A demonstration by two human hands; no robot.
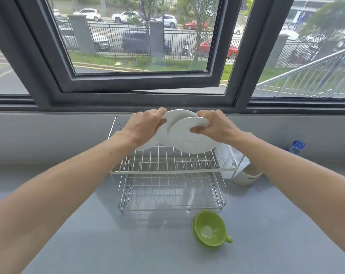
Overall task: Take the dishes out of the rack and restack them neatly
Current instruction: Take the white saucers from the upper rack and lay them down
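Left hand (146,126): fingers grip rear plate (179,115).
Right hand (216,126): fingers grip front plate (191,142), over rack (167,172).
Worktop (88,234): green cup (209,231) before rack; blue bottle (297,147) far right.

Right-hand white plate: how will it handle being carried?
Probably stiff and breakable: the front plate looks like glazed white ceramic. Likely slick; the right hand pinches only its top rim, so it could slip. It overlaps the rear plate in the left hand; a knock might chip either.

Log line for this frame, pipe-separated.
left hand grips rear plate rim | right hand grips front plate rim | plates overlap over rack upper tier | green cup on counter before rack
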